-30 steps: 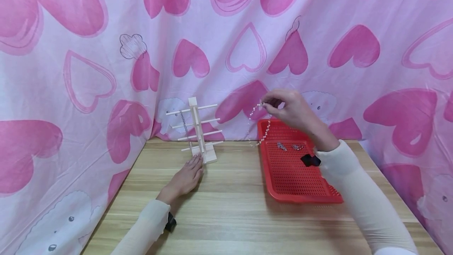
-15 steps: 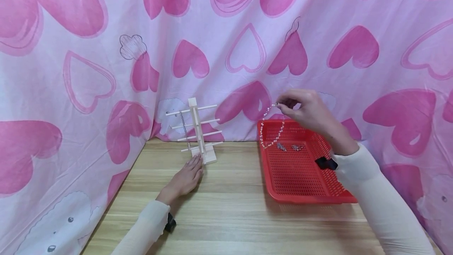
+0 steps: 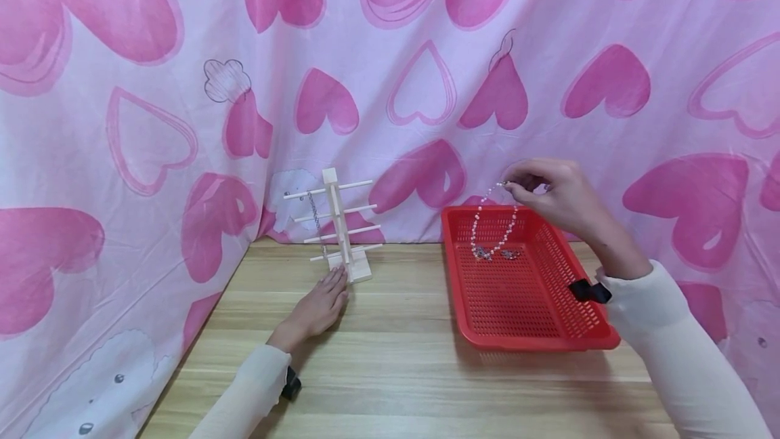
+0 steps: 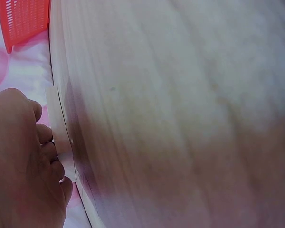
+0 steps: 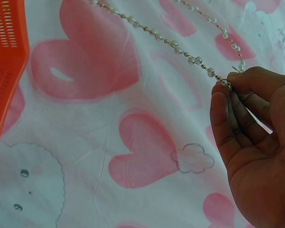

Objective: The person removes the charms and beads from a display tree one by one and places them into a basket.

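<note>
Pink-and-white cloth (image 3: 420, 80), printed with hearts, is hung around a wood-grained table (image 3: 390, 371). A perforated red basket (image 3: 518, 310) is set on the table's right side, part of its far right edge hidden by the right hand (image 3: 557, 192) and forearm. Two small silvery ornaments (image 3: 512, 255) are held in its far part; the left one is partly covered in the head view by the lower end of a necklace (image 5: 175, 44). Well apart, to the left, a pale wooden stand (image 3: 340, 222) with thin pegs is placed, and a dark chain (image 3: 315, 215) is hung from its upper left peg. The stand's base is touched by the fingertips of the left hand (image 3: 317, 303), whose fingers are extended with nothing grasped. The necklace is pinched between the right thumb and fingers and suspended below them, seen across the basket's far end, well away from the left hand. It is hung as a long, narrow loop, strung with clear, pearly beads and tiny gold-toned ones.
</note>
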### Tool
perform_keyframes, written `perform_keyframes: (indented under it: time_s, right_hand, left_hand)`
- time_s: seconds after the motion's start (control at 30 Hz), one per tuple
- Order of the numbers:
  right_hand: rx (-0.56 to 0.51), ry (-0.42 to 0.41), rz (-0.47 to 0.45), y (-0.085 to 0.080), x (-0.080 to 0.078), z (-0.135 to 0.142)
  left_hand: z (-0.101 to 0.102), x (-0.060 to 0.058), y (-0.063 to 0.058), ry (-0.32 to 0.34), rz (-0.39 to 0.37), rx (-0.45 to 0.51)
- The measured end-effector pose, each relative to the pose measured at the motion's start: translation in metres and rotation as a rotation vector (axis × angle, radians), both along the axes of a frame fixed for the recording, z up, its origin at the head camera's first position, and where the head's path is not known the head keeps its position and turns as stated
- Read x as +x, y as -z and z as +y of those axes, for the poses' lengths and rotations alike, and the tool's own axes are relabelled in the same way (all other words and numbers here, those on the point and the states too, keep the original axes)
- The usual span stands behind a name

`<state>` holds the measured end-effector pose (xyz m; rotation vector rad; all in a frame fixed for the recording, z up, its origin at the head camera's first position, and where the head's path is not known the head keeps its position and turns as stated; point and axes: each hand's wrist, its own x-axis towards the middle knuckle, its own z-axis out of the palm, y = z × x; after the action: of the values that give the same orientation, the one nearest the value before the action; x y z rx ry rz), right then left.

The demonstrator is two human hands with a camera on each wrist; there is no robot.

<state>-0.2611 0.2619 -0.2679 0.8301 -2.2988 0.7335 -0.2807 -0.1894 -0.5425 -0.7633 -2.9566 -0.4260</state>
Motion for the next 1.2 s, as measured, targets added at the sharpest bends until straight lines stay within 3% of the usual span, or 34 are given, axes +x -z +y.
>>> perform_keyframes:
  time_s: [0.17,0.47,0.67,0.8,1.2]
  right_hand:
    - [-0.01,0.018,-0.007,0.005,0.003,0.011]
    - [-0.008,0.05,-0.033,0.025,0.004,0.028]
    - [0.018,0.122,-0.129,0.05,0.004,0.037]
    - [0.055,0.181,-0.24,0.064,0.002,0.039]
    - [0.128,0.202,-0.455,0.097,-0.01,0.037]
  left_hand:
    - [0.0,0.002,-0.003,0.017,0.011,0.03]
    - [-0.002,0.0,0.0,0.021,0.03,-0.006]
    - [0.0,0.003,-0.006,0.021,0.007,0.013]
    - [0.0,0.003,-0.005,0.015,0.013,-0.001]
    - [-0.003,-0.003,0.003,0.019,0.011,-0.017]
